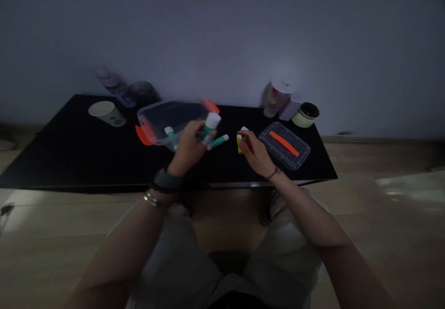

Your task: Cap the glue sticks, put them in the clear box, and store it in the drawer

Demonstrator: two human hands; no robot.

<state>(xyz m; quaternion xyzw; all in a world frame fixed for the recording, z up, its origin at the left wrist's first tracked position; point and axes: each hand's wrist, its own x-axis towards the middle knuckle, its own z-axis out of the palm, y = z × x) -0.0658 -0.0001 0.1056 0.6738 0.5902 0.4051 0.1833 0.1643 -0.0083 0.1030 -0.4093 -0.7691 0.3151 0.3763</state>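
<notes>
My left hand (193, 144) is closed around a green glue stick (211, 124) with a white cap, raised over the table and slightly blurred. Another green glue stick (218, 142) lies on the table beside that hand. A clear plastic box (163, 114) with orange clips stands behind and left of it. Through its wall shows a white-capped green stick (169, 131). My right hand (255, 151) has its fingers curved and apart, fingertips right at a small yellow stick (239, 145). A white end (244, 128) of something shows behind these fingers.
The clear lid (299, 160) with an orange handle lies right of my right hand. Behind it stand a patterned cup (276, 99) and a cream pot (303, 116) with a dark top. On the left are a paper cup (107, 114), a bottle (116, 86) and a dark round container (143, 92).
</notes>
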